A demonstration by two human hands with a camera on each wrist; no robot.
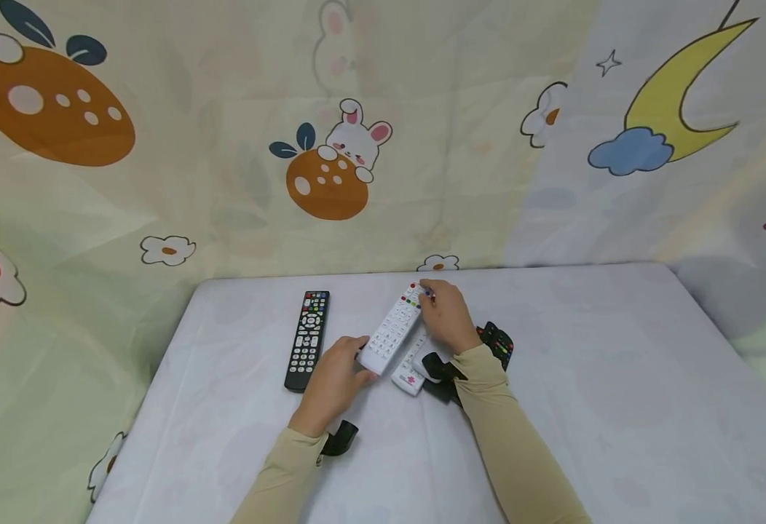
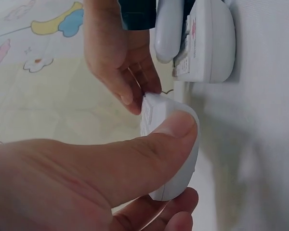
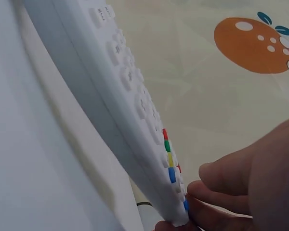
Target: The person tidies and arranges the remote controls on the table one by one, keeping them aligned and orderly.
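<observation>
From the head view, a long white remote [image 1: 392,329] is held over the bench [image 1: 586,378], one hand at each end, so it stays level and does not tip. The left hand [image 1: 333,382] has its grip closed round the near end, and the right hand [image 1: 447,314] pinches the far end, where the little coloured buttons are. To the left of the white remote, a black remote [image 1: 306,339] lies flat on the bench by itself. Just under the white remote, on its right, a second white remote [image 1: 411,367] rests on the bench, partly hidden by the right wrist. Past that wrist, another dark remote [image 1: 497,342] peeks out. From the left wrist view, the left thumb [image 2: 149,149] lies flat across the rounded near end of the white remote [image 2: 176,144], and the fingers curl under it, so the grip is snug. The right hand [image 2: 118,53] shows at the far end. The second white remote [image 2: 209,43] lies on the bench beyond. From the right wrist view, the white remote [image 3: 120,106] runs slanted across, and the right hand's fingertips [image 3: 216,185] pinch its end beside the red, green, yellow and blue buttons [image 3: 167,156].
</observation>
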